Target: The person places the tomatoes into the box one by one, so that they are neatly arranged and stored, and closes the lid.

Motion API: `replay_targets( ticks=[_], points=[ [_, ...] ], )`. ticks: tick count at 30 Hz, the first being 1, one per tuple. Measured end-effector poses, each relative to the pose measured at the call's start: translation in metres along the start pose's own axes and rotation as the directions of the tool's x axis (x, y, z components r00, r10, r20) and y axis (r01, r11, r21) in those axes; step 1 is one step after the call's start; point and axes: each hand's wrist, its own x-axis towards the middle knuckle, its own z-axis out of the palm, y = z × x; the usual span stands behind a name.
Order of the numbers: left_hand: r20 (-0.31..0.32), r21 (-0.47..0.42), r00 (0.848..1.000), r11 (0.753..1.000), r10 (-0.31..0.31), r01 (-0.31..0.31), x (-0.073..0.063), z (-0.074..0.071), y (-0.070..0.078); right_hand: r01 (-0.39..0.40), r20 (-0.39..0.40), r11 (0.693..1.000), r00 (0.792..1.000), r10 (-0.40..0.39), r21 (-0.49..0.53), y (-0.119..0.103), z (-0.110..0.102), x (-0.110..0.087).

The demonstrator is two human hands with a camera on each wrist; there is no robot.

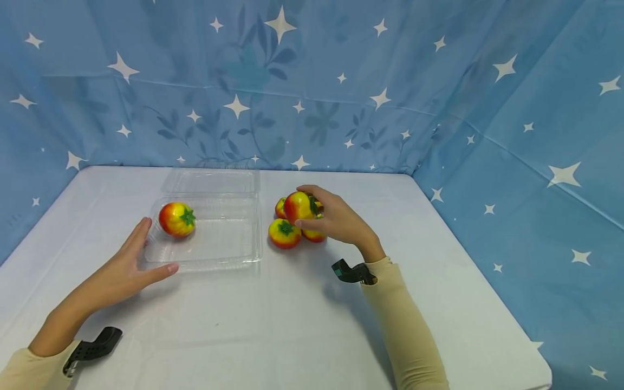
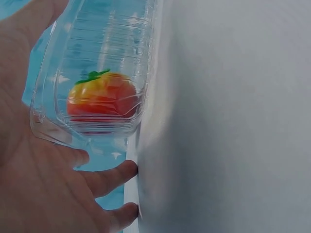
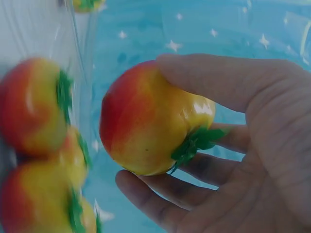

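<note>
Between thumb and fingers, my right hand holds a round red-and-yellow fruit with a green leafy cap, lifted off the table. Similar fruits sit in a cluster just under and beside that hand, partly hidden by it. A clear plastic box lies to the left with its lid folded back. One such fruit rests inside, at the box's left end. My left hand is spread around the box's near left corner; whether its fingertips touch the wall I cannot tell.
A white-covered table carries everything. Blue curtains with white stars hang along its back and right side. Dark straps sit on both wrists over beige sleeves.
</note>
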Motion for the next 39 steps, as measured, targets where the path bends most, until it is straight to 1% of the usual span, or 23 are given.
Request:
replay_targets(
  ticks=[5,8,15,21,24,31,34,39],
  points=[
    [-0.002,-0.006,1.0,1.0,0.003,-0.003,-0.001,-0.001,0.0,0.085,0.036,0.996,0.996,-0.084,-0.005,-0.023,0.02,0.015],
    [0.0,-0.016,1.0,1.0,0.003,-0.003,0.0,0.0,-0.001,0.12,0.057,0.993,0.991,-0.12,0.002,-0.035,0.031,0.024],
    [-0.004,-0.005,1.0,1.0,-0.004,0.004,0.001,0.003,-0.002,0.133,0.09,0.991,0.987,-0.135,0.021,-0.058,0.059,0.042],
    [-0.003,-0.002,1.0,1.0,-0.024,0.024,0.001,0.003,-0.001,0.166,0.09,0.985,0.981,-0.169,0.043,-0.078,0.085,0.058],
    [-0.002,-0.008,1.0,1.0,-0.021,0.021,0.001,0.003,0.0,0.18,0.089,0.983,0.979,-0.183,0.034,-0.087,0.098,0.066],
    [-0.013,-0.013,1.0,1.0,0.007,-0.007,0.0,0.006,-0.001,0.171,0.129,0.985,0.978,-0.165,-0.036,-0.102,0.132,0.08],
    [-0.019,-0.02,1.0,1.0,0.017,-0.018,0.0,0.005,0.0,0.164,0.14,0.984,0.978,-0.154,-0.062,-0.104,0.144,0.083],
    [-0.027,-0.012,0.999,1.0,0.026,-0.026,-0.002,0.003,0.001,0.13,0.16,0.986,0.981,-0.112,-0.104,-0.105,0.162,0.087]
  ],
)
